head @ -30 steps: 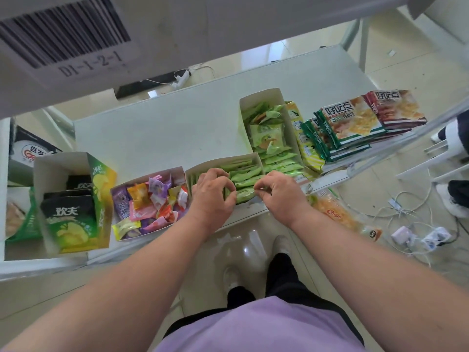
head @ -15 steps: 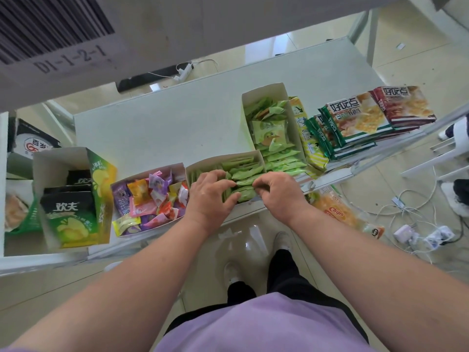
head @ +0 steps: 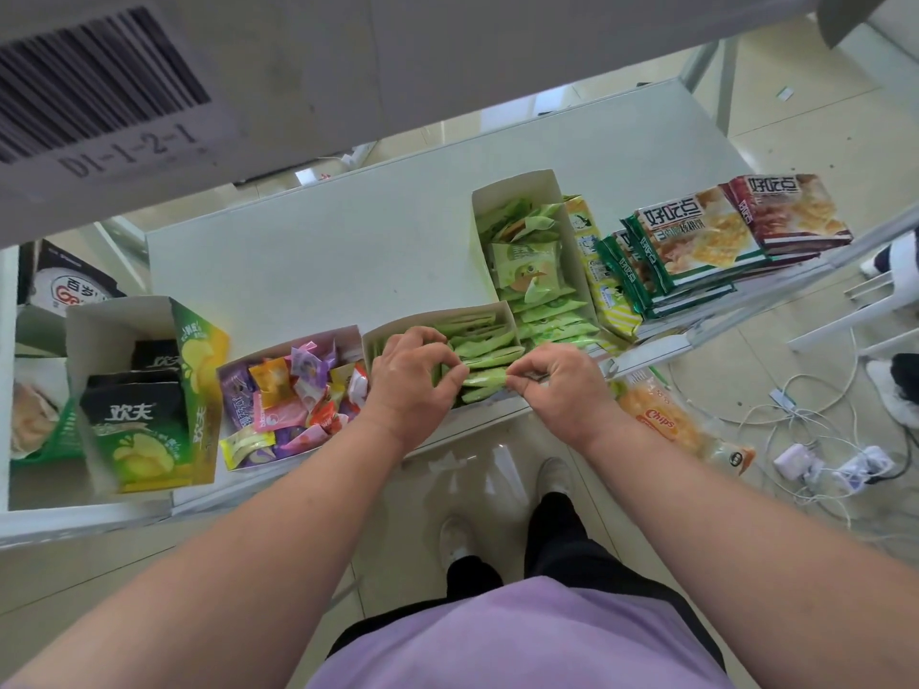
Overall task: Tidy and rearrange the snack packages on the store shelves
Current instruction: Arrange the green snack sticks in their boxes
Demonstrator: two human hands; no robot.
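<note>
On the white shelf (head: 308, 261) a low white box (head: 393, 333) holds a row of green snack packets (head: 490, 348). My left hand (head: 415, 380) and my right hand (head: 562, 385) are both over its front edge. Each pinches an end of one green packet (head: 485, 377) stretched between them at the front of the row. Behind and to the right, a taller white box (head: 517, 191) holds more green packets.
A box of mixed coloured candies (head: 288, 400) sits left of my hands, then a green chips carton (head: 144, 390). Biscuit packs (head: 696, 241) are stacked at the right. A shelf with a barcode label (head: 94, 92) hangs overhead. A Chips bag (head: 666, 425) and cables (head: 820, 460) lie below.
My hands have drawn slightly apart over the box, and a green packet now shows stretched between their fingertips.
</note>
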